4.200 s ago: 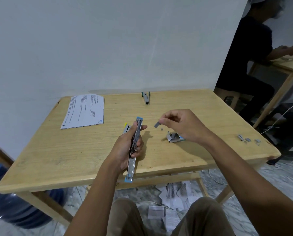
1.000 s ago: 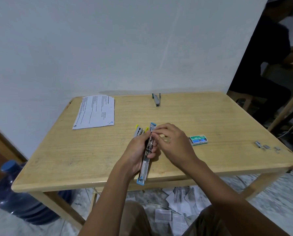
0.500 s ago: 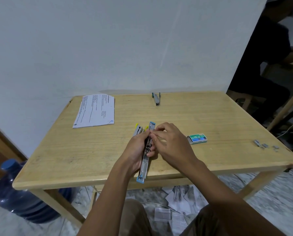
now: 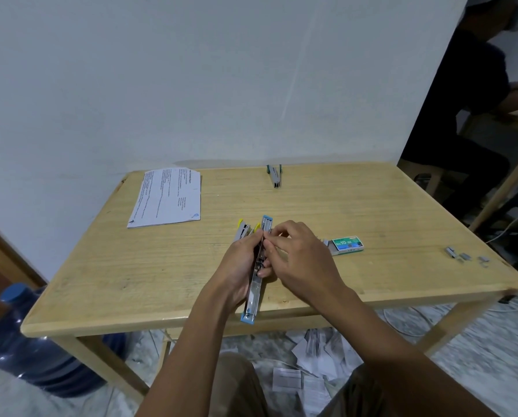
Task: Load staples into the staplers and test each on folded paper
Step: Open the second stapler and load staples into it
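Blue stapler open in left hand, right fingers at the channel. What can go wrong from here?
1. Fingertips of the right hand cover the open channel of the blue stapler, so any strip's seating is hidden; a crooked one could jam.
2. The left hand alone grips it, near end by the near edge of the table; a slip may drop it.
3. The loose staple strips lie close to the right edge, easily knocked off.

bare table right of centre, staple box beside hands, paper far left, stapler at back
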`<state>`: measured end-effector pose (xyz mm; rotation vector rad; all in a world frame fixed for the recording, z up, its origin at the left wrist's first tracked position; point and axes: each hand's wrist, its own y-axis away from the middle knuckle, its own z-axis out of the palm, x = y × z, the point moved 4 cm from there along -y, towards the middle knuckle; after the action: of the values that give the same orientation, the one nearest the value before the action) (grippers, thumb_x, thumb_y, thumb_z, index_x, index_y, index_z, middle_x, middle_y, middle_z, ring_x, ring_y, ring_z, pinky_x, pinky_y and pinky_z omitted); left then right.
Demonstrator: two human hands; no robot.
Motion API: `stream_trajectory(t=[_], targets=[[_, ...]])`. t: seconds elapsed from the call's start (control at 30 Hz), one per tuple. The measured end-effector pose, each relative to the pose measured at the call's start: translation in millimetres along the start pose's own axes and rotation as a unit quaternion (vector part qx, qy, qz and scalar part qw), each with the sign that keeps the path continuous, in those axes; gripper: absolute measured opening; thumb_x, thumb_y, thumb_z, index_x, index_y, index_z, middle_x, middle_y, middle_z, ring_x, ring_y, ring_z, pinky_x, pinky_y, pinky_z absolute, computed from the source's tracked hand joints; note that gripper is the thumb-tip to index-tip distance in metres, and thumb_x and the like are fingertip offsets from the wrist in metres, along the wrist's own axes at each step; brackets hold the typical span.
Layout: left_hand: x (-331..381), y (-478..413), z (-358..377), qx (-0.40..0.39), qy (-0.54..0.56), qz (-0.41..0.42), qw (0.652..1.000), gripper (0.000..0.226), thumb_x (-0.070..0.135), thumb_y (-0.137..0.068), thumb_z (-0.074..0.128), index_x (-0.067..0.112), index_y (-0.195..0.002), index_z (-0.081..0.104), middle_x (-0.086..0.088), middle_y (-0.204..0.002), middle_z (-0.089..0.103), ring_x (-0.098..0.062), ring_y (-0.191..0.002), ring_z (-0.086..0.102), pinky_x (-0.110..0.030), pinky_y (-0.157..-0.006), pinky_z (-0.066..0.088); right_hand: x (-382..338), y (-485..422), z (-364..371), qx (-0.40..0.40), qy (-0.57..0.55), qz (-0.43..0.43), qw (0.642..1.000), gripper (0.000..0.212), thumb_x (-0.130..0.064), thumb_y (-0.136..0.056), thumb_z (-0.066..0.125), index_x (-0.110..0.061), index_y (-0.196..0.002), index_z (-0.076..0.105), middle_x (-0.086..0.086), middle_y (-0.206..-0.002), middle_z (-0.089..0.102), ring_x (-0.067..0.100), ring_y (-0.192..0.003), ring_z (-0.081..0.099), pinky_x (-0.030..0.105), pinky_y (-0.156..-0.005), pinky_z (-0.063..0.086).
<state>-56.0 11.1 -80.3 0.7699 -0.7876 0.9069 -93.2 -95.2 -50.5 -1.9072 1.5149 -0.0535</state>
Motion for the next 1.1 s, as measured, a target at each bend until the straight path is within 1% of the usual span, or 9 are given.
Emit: stream_trajectory(t=[0.13, 0.27, 0.37, 0.53, 0.63, 0.77, 0.93, 1.03, 1.1], targets=[[-1.0, -1.7, -0.1, -0.005, 0.004, -0.001, 1.0, 0.029, 0.024, -0.106, 0.038, 0.002, -0.107, 0.056, -0.007, -0.062, 0.044, -0.011, -0.046, 0.039, -0.02, -0.037, 0.03, 2.3, -0.5, -1.5, 0.01, 0.007, 0.013, 1.0, 0.03, -0.034, -0.096, 0.051, -0.023, -0.115, 0.072, -0.009, -0.107, 0.062, 0.011, -0.099, 0.055, 0.03, -0.069, 0.049], [-2.7, -2.0, -0.3, -0.01, 0.02, -0.023, 1.0, 0.031, 0.027, -0.106, 0.038, 0.004, -0.092, 0.054, -0.006, -0.06, 0.043, -0.012, -0.045, 0.035, -0.02, -0.037, 0.028, 10.2, 2.6, -6.1, 0.034, -0.052, 0.063, 0.996, 0.034, -0.035, -0.098, 0.051, -0.022, -0.125, 0.066, -0.009, -0.109, 0.062, 0.01, -0.103, 0.056, 0.031, -0.075, 0.05], [-1.6, -0.7, 1.0, -0.006, 0.036, -0.025, 0.999, 0.031, 0.026, -0.106, 0.037, 0.005, -0.096, 0.058, -0.006, -0.061, 0.042, -0.012, -0.044, 0.034, -0.019, -0.036, 0.028, 16.7, 7.1, -10.5, 0.025, -0.12, 0.09, 0.988, 0.028, -0.037, -0.098, 0.052, -0.028, -0.12, 0.068, -0.014, -0.104, 0.061, 0.003, -0.089, 0.059, 0.023, -0.072, 0.049], [-2.9, -4.0, -4.6, 0.017, 0.009, -0.017, 1.0, 0.041, 0.03, -0.107, 0.034, 0.0, -0.124, 0.057, -0.002, -0.062, 0.045, -0.012, -0.049, 0.037, -0.026, -0.048, 0.033, 10.5, 22.7, -9.4, -0.093, -0.174, 0.007, 0.98, 0.03, -0.051, -0.089, 0.056, -0.031, -0.106, 0.072, -0.017, -0.103, 0.061, 0.005, -0.091, 0.062, 0.03, -0.077, 0.052], [-2.8, -3.7, -6.3, 0.033, 0.024, -0.016, 0.999, 0.039, 0.03, -0.107, 0.034, 0.002, -0.123, 0.055, -0.002, -0.062, 0.046, -0.014, -0.049, 0.039, -0.027, -0.052, 0.034, 3.6, 35.6, -9.8, -0.151, -0.178, -0.041, 0.972, 0.044, -0.062, -0.079, 0.066, -0.034, -0.113, 0.069, -0.022, -0.117, 0.051, -0.003, -0.104, 0.059, 0.026, -0.086, 0.052], [-1.7, -1.2, -3.8, 0.054, 0.053, 0.002, 0.997, 0.033, 0.03, -0.107, 0.031, 0.005, -0.115, 0.051, -0.003, -0.063, 0.047, -0.016, -0.049, 0.037, -0.027, -0.049, 0.033, -1.6, 45.3, -14.9, -0.175, -0.14, -0.093, 0.97, 0.064, -0.067, -0.068, 0.074, -0.038, -0.123, 0.061, -0.023, -0.134, 0.038, -0.011, -0.11, 0.05, 0.014, -0.084, 0.048], [-1.7, 1.1, 4.6, 0.056, 0.142, 0.02, 0.988, 0.024, 0.029, -0.107, 0.032, 0.009, -0.107, 0.047, -0.004, -0.064, 0.048, -0.016, -0.051, 0.043, -0.024, -0.041, 0.037, -5.2, 46.7, -10.6, -0.147, -0.119, -0.166, 0.968, 0.049, -0.051, -0.076, 0.076, -0.027, -0.115, 0.063, -0.007, -0.129, 0.051, 0.007, -0.109, 0.059, 0.033, -0.075, 0.057], [4.1, 2.0, 2.0, 0.068, 0.164, 0.042, 0.983, 0.022, 0.027, -0.106, 0.033, 0.009, -0.106, 0.046, -0.004, -0.065, 0.047, -0.016, -0.052, 0.043, -0.024, -0.043, 0.038, -3.3, 45.6, -15.0, -0.102, -0.15, -0.193, 0.964, 0.032, -0.038, -0.081, 0.077, -0.019, -0.107, 0.069, -0.004, -0.116, 0.063, 0.009, -0.1, 0.064, 0.033, -0.073, 0.056], [10.9, 4.3, -1.1, 0.068, 0.163, 0.053, 0.983, 0.022, 0.028, -0.106, 0.035, 0.008, -0.11, 0.046, -0.005, -0.067, 0.051, -0.017, -0.055, 0.048, -0.026, -0.048, 0.04, -2.2, 44.4, -21.0, -0.053, -0.178, -0.195, 0.963, 0.029, -0.031, -0.085, 0.075, -0.013, -0.107, 0.072, 0.0, -0.111, 0.069, 0.009, -0.099, 0.066, 0.03, -0.08, 0.056]])
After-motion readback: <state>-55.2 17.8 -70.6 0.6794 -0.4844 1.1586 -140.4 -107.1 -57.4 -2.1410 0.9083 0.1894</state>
